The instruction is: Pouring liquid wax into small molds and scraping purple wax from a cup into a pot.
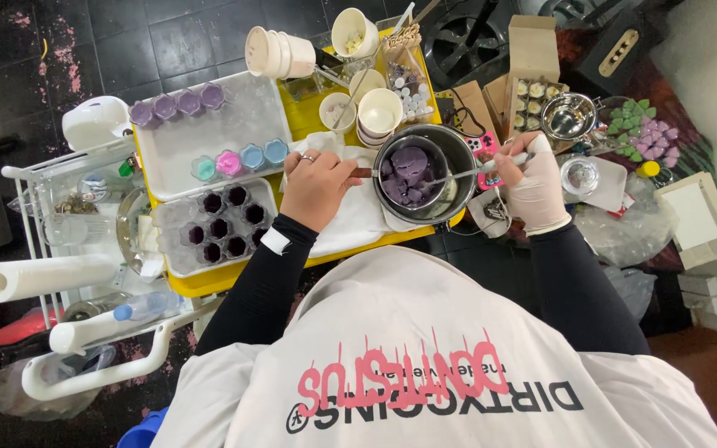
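Right hand (535, 187) beside purple-wax pot (417, 174).

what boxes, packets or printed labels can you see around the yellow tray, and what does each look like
Tall box: behind the pot, brown cardboard, upright, flaps open.
Open carton: right of the pot, brown, holding small round cups.
Flat box: far right, pale, square, white top.
Shirt print: on the person's white shirt, pink and black lettering.

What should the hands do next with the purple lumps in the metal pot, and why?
Probably keep stirring: the purple lumps in the metal pot look solid, not liquid. The right hand holds the stirring tool in them, and the left hand grips the pot's handle.
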